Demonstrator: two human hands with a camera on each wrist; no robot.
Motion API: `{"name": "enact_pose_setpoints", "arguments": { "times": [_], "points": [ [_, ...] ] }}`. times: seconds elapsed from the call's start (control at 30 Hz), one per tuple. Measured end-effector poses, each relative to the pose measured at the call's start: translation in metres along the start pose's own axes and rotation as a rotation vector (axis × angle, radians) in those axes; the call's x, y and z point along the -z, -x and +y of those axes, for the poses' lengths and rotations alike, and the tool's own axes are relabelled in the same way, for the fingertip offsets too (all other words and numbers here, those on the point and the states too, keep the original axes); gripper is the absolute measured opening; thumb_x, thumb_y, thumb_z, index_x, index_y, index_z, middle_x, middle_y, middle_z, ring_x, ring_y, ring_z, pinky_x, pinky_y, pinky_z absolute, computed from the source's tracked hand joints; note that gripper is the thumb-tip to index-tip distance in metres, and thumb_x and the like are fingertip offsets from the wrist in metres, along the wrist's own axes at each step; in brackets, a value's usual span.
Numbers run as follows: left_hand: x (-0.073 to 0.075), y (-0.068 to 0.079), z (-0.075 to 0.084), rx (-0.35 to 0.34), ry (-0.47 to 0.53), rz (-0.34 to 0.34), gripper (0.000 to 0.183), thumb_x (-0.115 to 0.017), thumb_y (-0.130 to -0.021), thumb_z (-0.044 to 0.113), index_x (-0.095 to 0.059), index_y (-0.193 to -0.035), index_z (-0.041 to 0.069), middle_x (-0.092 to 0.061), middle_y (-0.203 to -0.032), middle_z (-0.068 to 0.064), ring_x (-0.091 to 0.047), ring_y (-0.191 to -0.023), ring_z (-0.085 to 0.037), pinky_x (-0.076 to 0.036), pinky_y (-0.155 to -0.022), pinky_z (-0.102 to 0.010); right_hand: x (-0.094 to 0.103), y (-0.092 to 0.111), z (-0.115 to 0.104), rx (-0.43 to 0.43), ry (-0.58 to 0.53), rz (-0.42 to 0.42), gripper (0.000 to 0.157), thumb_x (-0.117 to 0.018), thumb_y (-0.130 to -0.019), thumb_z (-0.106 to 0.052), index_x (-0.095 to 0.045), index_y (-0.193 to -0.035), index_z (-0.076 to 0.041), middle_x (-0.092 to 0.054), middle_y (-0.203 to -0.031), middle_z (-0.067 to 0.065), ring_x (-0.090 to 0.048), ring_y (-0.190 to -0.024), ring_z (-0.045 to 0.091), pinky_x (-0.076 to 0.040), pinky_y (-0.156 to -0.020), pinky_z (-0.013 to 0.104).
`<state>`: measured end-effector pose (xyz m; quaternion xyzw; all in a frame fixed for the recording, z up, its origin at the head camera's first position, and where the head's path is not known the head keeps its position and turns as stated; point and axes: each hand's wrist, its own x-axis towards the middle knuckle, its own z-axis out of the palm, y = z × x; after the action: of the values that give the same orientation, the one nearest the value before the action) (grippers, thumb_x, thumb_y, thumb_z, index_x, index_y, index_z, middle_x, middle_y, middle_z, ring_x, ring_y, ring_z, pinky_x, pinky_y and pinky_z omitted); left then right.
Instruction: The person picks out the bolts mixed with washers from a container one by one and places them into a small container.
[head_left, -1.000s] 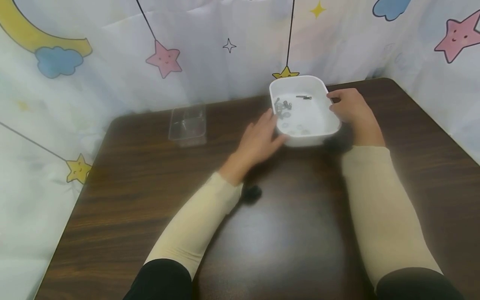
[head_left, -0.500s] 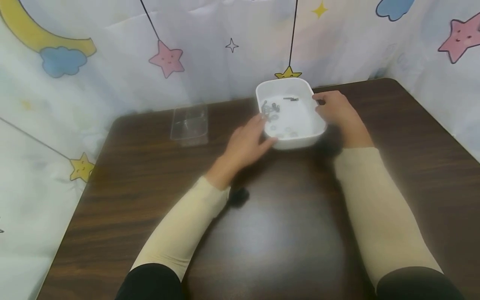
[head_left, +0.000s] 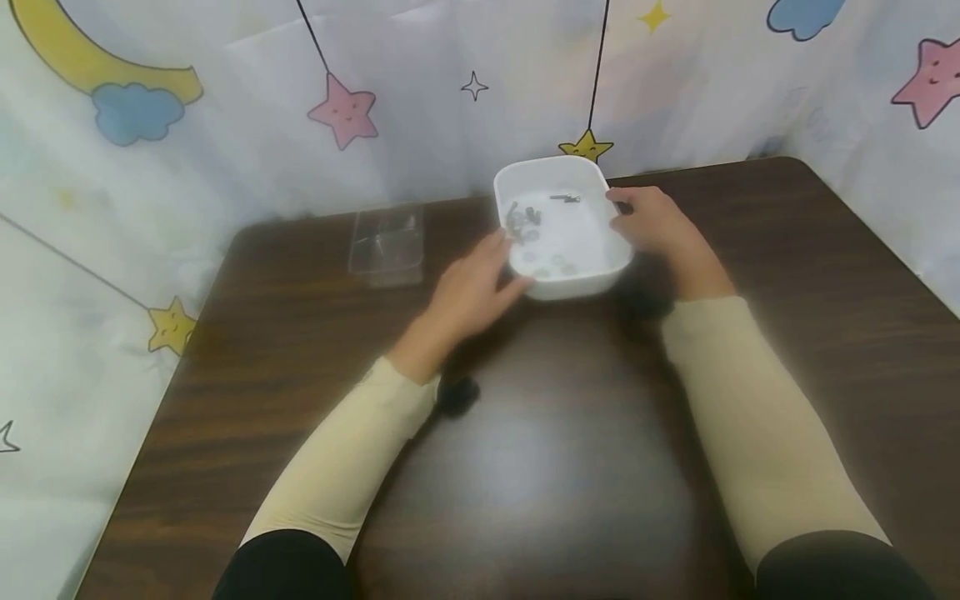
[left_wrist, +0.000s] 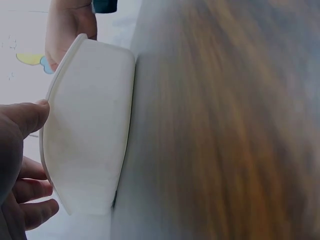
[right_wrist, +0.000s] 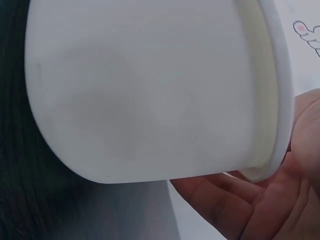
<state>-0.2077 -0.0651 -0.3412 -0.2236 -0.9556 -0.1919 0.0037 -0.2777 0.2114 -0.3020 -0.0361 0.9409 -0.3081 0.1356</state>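
Note:
A white plastic basin (head_left: 573, 287) with rounded corners stands near the back edge of the table. Inside it lie small metal parts, including screws (head_left: 566, 198), and several small translucent rings (head_left: 551, 267). My left hand (head_left: 468, 287) lies against the basin's left side, fingers extended to the rim and thumb at the near left corner. In the left wrist view, its thumb (left_wrist: 32, 117) touches the rim. My right hand (head_left: 660, 229) grips the right wall near the far corner. The right wrist view has its fingers (right_wrist: 215, 200) behind the basin's wall.
A clear plastic box (head_left: 388, 246) with inner dividers sits at the back left of the dark wooden table (head_left: 262, 375). A white curtain (head_left: 420, 150) with printed stars and clouds hangs along the back and sides.
The basin has slid left across the table toward the clear box, with both hands on it throughout. The head view has shifted slightly. The clear box stays put on the table.

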Motion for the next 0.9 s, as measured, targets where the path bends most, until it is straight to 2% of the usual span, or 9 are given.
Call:
{"name": "enact_pose_setpoints", "arguments": {
  "times": [0.17,0.47,0.9],
  "points": [
    [0.0036,0.0026,-0.0031,0.004,0.008,-0.011,0.078,-0.047,-0.098,0.057,-0.02,-0.157,0.014,-0.018,-0.165,-0.009,-0.021,-0.151,-0.025,-0.024,-0.122,-0.044,-0.0024,0.0003,-0.0028,0.048,0.01,0.007,0.058,-0.04,-0.1,-0.017,-0.027,-0.155,-0.006,-0.029,-0.159,0.02,-0.034,-0.135,0.036,-0.031,-0.112,0.055],
    [0.0046,0.0046,-0.0078,0.001,0.015,-0.03,0.079,-0.044,-0.098,0.058,-0.014,-0.159,0.015,-0.013,-0.166,-0.005,-0.018,-0.152,-0.024,-0.02,-0.123,-0.041,-0.004,0.0018,-0.0038,0.043,0.02,0.006,0.058,-0.041,-0.1,-0.019,-0.027,-0.155,-0.007,-0.029,-0.159,0.019,-0.035,-0.136,0.036,-0.031,-0.114,0.055],
    [0.0042,0.0021,-0.0093,-0.026,0.0,-0.028,0.077,-0.043,-0.099,0.058,-0.018,-0.158,0.016,-0.016,-0.165,-0.007,-0.019,-0.152,-0.024,-0.021,-0.123,-0.043,-0.0021,0.0044,-0.0028,0.048,0.015,0.0,0.059,-0.044,-0.101,-0.023,-0.027,-0.155,-0.006,-0.033,-0.157,0.021,-0.037,-0.136,0.037,-0.031,-0.115,0.056]
  ]
}}
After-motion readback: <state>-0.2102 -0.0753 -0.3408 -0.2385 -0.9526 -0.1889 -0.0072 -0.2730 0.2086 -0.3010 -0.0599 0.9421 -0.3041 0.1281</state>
